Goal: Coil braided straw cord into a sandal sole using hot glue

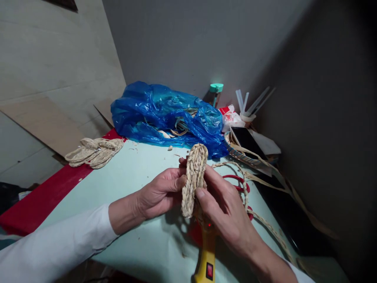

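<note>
An oblong piece of coiled straw braid (194,179), shaped like a small slipper sole, is raised upright in front of me between both hands. My left hand (165,188) grips its left edge, thumb on the near face and fingers partly hidden behind. Along the right edge, my right hand (225,200) holds it with the thumb pressed near its lower half. Below the braid lies a yellow glue gun (206,251) with a red switch and a small red light; its front end is partly hidden. A loose braided strand (269,226) trails to the right.
Red-handled scissors (235,179) lie beyond my right hand. A blue plastic bag (165,112) with straw stands at the back. Woven straw slippers (96,151) rest at the left edge. On the right are a phone (249,141), a black flat object (288,216) and glue sticks (256,103).
</note>
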Action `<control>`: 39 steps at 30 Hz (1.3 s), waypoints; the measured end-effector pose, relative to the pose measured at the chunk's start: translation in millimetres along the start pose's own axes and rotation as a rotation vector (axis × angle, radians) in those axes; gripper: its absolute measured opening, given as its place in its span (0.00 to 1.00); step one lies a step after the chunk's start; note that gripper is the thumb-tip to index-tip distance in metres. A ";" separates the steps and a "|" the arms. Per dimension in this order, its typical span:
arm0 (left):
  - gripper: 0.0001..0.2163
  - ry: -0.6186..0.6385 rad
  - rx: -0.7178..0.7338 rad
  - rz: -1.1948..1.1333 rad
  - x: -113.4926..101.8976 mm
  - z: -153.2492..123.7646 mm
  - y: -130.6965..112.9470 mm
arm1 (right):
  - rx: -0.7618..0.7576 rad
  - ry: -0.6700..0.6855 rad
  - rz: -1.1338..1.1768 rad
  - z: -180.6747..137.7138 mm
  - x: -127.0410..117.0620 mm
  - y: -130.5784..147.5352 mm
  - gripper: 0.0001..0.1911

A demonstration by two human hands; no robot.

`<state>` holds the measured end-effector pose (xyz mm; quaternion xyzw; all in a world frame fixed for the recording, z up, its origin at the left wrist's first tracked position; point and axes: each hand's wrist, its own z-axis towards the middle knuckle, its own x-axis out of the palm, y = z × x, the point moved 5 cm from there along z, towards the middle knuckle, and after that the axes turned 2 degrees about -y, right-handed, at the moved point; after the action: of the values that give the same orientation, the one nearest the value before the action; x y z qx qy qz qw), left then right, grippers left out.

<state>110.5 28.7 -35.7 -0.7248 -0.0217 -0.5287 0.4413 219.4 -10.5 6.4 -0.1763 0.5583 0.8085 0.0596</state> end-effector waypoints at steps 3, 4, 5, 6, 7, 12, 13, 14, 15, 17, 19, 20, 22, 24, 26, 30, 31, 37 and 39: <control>0.14 0.012 0.021 0.007 0.6 -0.5 -1.1 | 0.027 0.022 0.001 0.4 0.2 -1.3 0.12; 0.14 0.011 0.023 0.013 0.2 -0.8 -1.0 | 0.031 0.028 0.005 0.7 0.3 -1.1 0.12; 0.14 0.007 0.023 0.021 -0.4 -1.2 -0.8 | 0.031 0.035 0.010 0.9 0.5 -0.6 0.12; 0.15 0.001 0.024 0.027 -1.1 -1.5 -0.7 | 0.030 0.044 0.012 1.0 0.8 0.1 0.12; 0.15 -0.006 0.025 0.036 -1.8 -1.8 -0.9 | 0.029 0.053 0.013 0.9 1.3 0.7 0.13; 0.14 -0.001 0.048 0.065 -0.2 -1.0 -7.0 | 0.050 0.058 0.030 -3.1 2.9 -2.3 0.33; 0.13 0.008 0.058 0.071 0.6 -0.3 -9.4 | 0.040 0.039 0.071 -3.8 2.1 -3.4 0.35; 0.12 0.008 0.077 0.076 0.8 0.3 -12.3 | 0.024 0.003 0.133 -4.1 0.3 -4.5 0.35; 0.10 0.001 0.102 0.080 0.1 0.9 -15.5 | -0.004 -0.053 0.212 -3.9 -3.0 -5.3 0.34; 0.08 -0.031 0.149 0.085 -2.9 1.6 -21.2 | -0.071 -0.203 0.361 -2.7 -12.6 -7.4 0.28; 0.07 -0.063 0.176 0.084 -6.2 1.5 -25.0 | -0.096 -0.367 0.422 -1.1 -23.0 -11.9 0.20; 0.07 -0.071 0.179 0.086 -7.0 1.3 -26.1 | -0.084 -0.424 0.427 -0.2 -26.7 -14.7 0.14; 0.08 -0.077 0.179 0.089 -6.4 0.6 -27.6 | -0.029 -0.469 0.434 1.8 -29.9 -20.3 0.05; 0.08 -0.081 0.182 0.088 -3.9 -0.1 -29.4 | 0.019 -0.450 0.462 3.1 -29.1 -23.6 0.03; 0.08 -0.091 0.194 0.084 -1.1 -0.8 -31.9 | 0.044 -0.396 0.469 3.3 -26.1 -23.9 0.04; 0.06 -0.128 0.236 0.068 -0.5 -2.0 -38.2 | 0.052 -0.319 0.443 1.0 -20.9 -20.8 0.09; 0.06 -0.141 0.243 0.064 -1.5 -2.4 -39.3 | 0.057 -0.311 0.436 0.3 -20.1 -20.4 0.10; 0.08 -0.161 0.259 0.062 -5.9 -3.8 -41.1 | 0.124 -0.234 0.386 -3.4 -15.4 -22.5 0.17; 0.08 -0.158 0.261 0.068 -5.9 -3.6 -40.8 | 0.153 -0.217 0.341 -4.0 -14.9 -22.8 0.20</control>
<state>84.9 53.8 -15.0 -0.7010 -0.1005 -0.4473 0.5462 240.8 -4.3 -9.7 0.0137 0.6300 0.7765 -0.0054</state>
